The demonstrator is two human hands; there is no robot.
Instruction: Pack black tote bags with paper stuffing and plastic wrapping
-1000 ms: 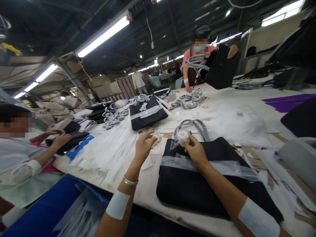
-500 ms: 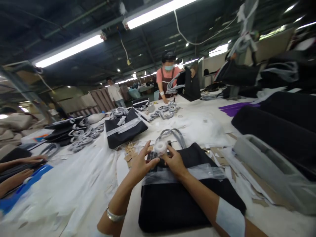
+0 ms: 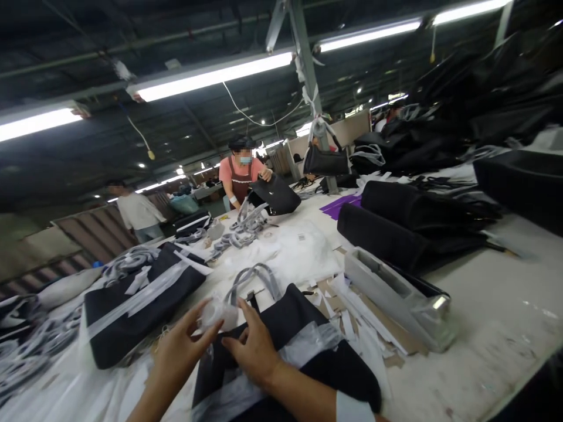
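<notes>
A black bag (image 3: 325, 357) lies on the table in front of me, with a translucent wrap band (image 3: 308, 343) across it and grey wrapped handles (image 3: 259, 272) beyond. My left hand (image 3: 185, 337) pinches a roll of clear film or tape (image 3: 217, 313) between thumb and fingers, above the bag's left top corner. My right hand (image 3: 255, 346) is over the bag's upper part, its fingertips close to the roll. Its fingers are bent, and whether they hold anything is hard to make out.
Another banded black bag (image 3: 145, 305) lies at left. A grey plastic bin (image 3: 387, 293) stands at right beside cardboard scraps, near stacked black pieces (image 3: 396, 234). Across the table, a person (image 3: 240, 173) handles a black bag (image 3: 275, 196). A post (image 3: 310, 76) rises behind.
The view has turned right, so the bag and both hands appear lower and further left. The person across the table has turned and lowered their black bag. My left hand still has the roll.
</notes>
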